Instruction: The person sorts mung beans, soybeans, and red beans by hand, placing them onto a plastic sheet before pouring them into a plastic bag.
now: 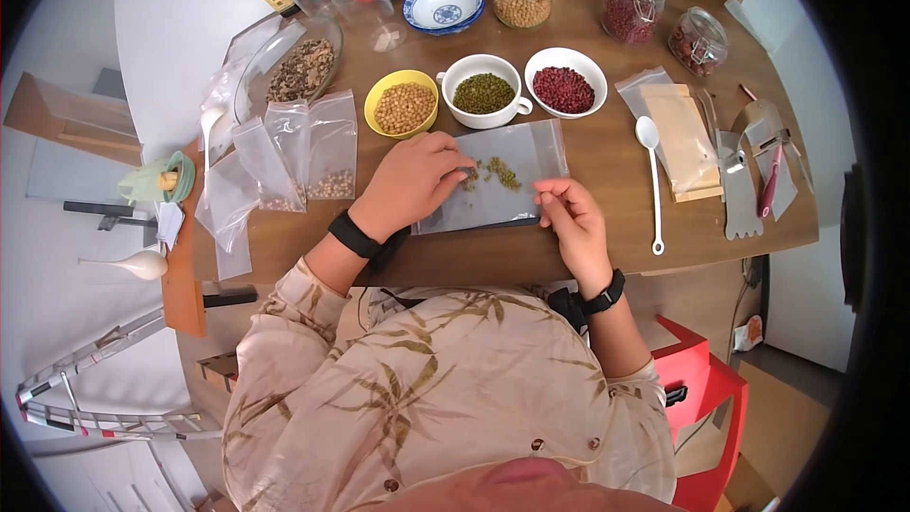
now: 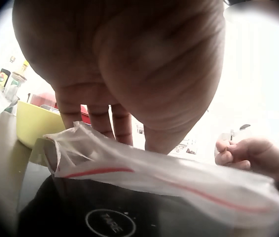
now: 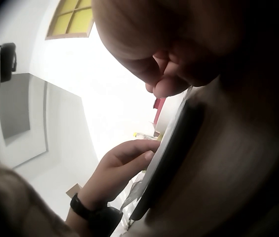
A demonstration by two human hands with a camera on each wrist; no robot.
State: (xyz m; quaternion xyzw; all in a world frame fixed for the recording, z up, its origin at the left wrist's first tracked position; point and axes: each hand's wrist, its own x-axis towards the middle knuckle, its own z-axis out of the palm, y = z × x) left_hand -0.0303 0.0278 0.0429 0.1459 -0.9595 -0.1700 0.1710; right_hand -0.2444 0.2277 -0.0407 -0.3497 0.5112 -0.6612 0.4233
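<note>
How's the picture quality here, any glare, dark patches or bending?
Head view: evenly lit, fisheye-bent, black corners; left wrist view: background blown out white, palm in shadow; right wrist view: glaring white behind, near hand dark, lower right almost black.

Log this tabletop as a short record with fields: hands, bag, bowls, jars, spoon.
Left hand: fingertips at the loose green beans
Right hand: by the bag's right edge; grip unclear
Clear bag: flat over a dark scale marked TARE
Yellow bowl: tan beans
Two-handled white bowl: green beans
Plain white bowl: red beans
Glass jars: three, behind the bowls
White spoon: right of the bag
</note>
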